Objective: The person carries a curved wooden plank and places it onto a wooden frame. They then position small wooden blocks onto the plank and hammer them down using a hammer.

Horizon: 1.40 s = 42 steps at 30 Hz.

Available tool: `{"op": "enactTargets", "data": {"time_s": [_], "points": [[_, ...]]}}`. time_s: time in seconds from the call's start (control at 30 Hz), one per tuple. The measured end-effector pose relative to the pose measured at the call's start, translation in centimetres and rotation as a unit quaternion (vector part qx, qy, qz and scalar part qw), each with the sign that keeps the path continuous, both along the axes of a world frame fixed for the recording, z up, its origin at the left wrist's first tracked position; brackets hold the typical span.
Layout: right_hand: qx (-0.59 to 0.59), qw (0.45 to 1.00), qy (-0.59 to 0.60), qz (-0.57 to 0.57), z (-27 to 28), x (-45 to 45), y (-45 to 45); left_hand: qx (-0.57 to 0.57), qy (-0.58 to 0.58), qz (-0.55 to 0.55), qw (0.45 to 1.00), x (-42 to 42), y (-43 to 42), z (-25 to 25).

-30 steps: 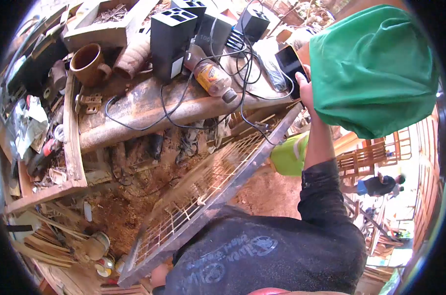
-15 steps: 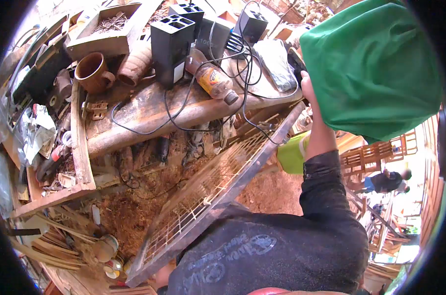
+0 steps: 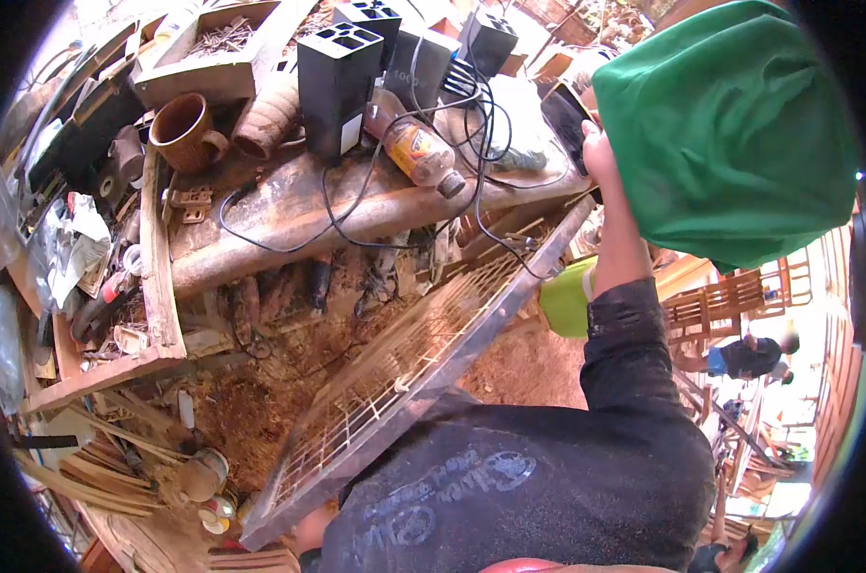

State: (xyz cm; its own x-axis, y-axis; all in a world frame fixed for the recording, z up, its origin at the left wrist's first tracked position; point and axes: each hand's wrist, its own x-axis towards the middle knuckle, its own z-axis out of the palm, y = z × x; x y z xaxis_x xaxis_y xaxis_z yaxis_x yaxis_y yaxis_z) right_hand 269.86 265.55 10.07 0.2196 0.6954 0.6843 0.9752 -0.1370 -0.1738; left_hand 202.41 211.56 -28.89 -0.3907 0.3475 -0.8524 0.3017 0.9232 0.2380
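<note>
My right hand reaches up from a dark sleeve and is closed on a black smartphone, its dark face turned partly toward me. A large rounded piece of green cloth hangs close to the camera beside that hand and hides part of it. At lower left, a patch of skin by a dark cuff is what shows of my left hand. Its fingers are hidden by a wooden frame strung with mesh, which slants across in front of my dark shirt.
A cluttered wooden bench holds a brown mug, black block-shaped devices, a plastic bottle and tangled cables. A lime-green container stands behind the frame. Sawdust covers the floor. A person is far off at right.
The phone has turned so that more of its face shows. The green cloth has shifted slightly to the right. Another person has come into view at lower right.
</note>
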Motion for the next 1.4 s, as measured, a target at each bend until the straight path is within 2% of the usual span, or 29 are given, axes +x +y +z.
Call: {"op": "enactTargets", "data": {"time_s": [0.07, 0.13, 0.23, 0.27, 0.3, 0.37, 0.4, 0.43, 0.47, 0.53, 0.6, 0.67, 0.73, 0.8, 0.87, 0.93, 1.0, 1.03, 1.1, 1.13, 1.2, 1.23, 1.27, 1.33, 1.37, 1.4], "points": [[-0.019, 1.0, 0.017, 0.002, -0.6, 0.6, 0.1, 0.003, 0.0, -0.005, 1.0, -0.5, -0.2, 0.1], [-0.05, 0.995, -0.052, -0.067, 0.1, -1.3, -0.5, 0.007, -0.002, -0.009, 1.0, -0.9, 0.0, 0.0], [0.033, 0.993, -0.112, 0.005, -0.9, -0.3, -0.3, 0.015, -0.007, -0.027, 0.999, -1.3, 0.0, -0.1], [0.033, 0.997, -0.065, -0.004, -0.5, -1.4, -0.9, 0.017, -0.007, -0.035, 0.999, -1.5, 0.5, 0.2], [-0.027, 0.997, -0.062, -0.042, 0.8, -3.7, -1.8, 0.021, -0.008, -0.042, 0.999, -1.8, 0.8, 0.3], [-0.04, 0.994, -0.087, -0.046, 1.1, -3.9, -3.1, 0.028, -0.01, -0.06, 0.998, -2.2, 1.9, 0.3], [0.004, 0.993, -0.116, -0.012, 0.0, -2.6, -3.0, 0.032, -0.008, -0.069, 0.997, -2.6, 2.5, 0.4], [-0.026, 0.996, -0.057, -0.056, -1.8, -1.7, -2.9, 0.035, -0.008, -0.077, 0.996, -2.8, 3.1, 0.4], [0.045, 0.998, -0.02, -0.03, -1.2, -3.0, -4.0, 0.039, -0.006, -0.086, 0.996, -3.1, 3.5, 0.5], [0.057, 0.986, -0.157, 0.013, 0.4, -5.3, -8.4, 0.047, -0.004, -0.105, 0.993, -3.4, 4.7, 0.4], [0.041, 0.982, -0.182, -0.019, 0.0, -5.9, -13.2, 0.053, -0.001, -0.126, 0.991, -3.2, 5.8, 0.6], [0.052, 0.998, 0.003, -0.042, -2.9, -4.8, -16.7, 0.064, 0.001, -0.143, 0.988, -2.7, 6.7, 0.5], [-0.047, 0.969, 0.222, -0.098, -6.2, -3.5, -19.5, 0.079, 0.007, -0.162, 0.984, -2.2, 7.8, 0.2], [-0.212, 0.941, 0.263, 0.0, -8.0, -3.3, -20.9, 0.098, 0.016, -0.18, 0.979, -1.9, 9.2, -0.2], [-0.302, 0.918, 0.244, 0.082, -11.2, -3.1, -20.7, 0.124, 0.031, -0.199, 0.972, -1.5, 10.6, -0.5], [-0.367, 0.919, 0.139, 0.021, -11.0, -5.0, -18.9, 0.145, 0.052, -0.216, 0.964, -0.5, 10.9, -0.7], [-0.425, 0.883, 0.198, 0.026, -13.8, -3.2, -17.0, 0.155, 0.07, -0.222, 0.96, 0.7, 10.3, -0.9], [-0.351, 0.91, 0.209, 0.064, -19.4, 1.1, -16.3, 0.16, 0.08, -0.224, 0.958, 1.4, 10.0, -1.0], [-0.244, 0.923, 0.279, 0.101, -22.0, 2.6, -16.4, 0.173, 0.104, -0.229, 0.952, 2.3, 8.8, -1.1], [-0.216, 0.914, 0.331, 0.097, -18.6, 1.0, -17.5, 0.175, 0.118, -0.228, 0.951, 3.2, 8.3, -0.7], [-0.204, 0.954, 0.215, 0.052, -12.9, -1.0, -19.9, 0.133, 0.061, -0.13, 0.981, 5.4, 8.0, 4.4], [-0.228, 0.944, 0.235, 0.024, -10.3, -1.5, -21.1, 0.117, 0.031, -0.083, 0.989, 6.0, 7.2, 5.4], [-0.247, 0.935, 0.256, -0.006, -8.8, -1.8, -21.9, 0.146, 0.037, -0.109, 0.983, 5.6, 5.4, 3.8], [-0.231, 0.951, 0.188, 0.079, -8.6, 0.7, -23.6, 0.206, 0.05, -0.165, 0.963, 4.3, 1.4, -1.6], [-0.308, 0.944, 0.12, 0.028, -7.1, 0.5, -24.2, 0.192, 0.035, -0.133, 0.972, 4.6, 0.7, -0.7], [-0.324, 0.922, 0.203, 0.067, -5.2, -1.7, -25.2, 0.177, 0.019, -0.104, 0.979, 5.2, 0.4, 1.0]]}}
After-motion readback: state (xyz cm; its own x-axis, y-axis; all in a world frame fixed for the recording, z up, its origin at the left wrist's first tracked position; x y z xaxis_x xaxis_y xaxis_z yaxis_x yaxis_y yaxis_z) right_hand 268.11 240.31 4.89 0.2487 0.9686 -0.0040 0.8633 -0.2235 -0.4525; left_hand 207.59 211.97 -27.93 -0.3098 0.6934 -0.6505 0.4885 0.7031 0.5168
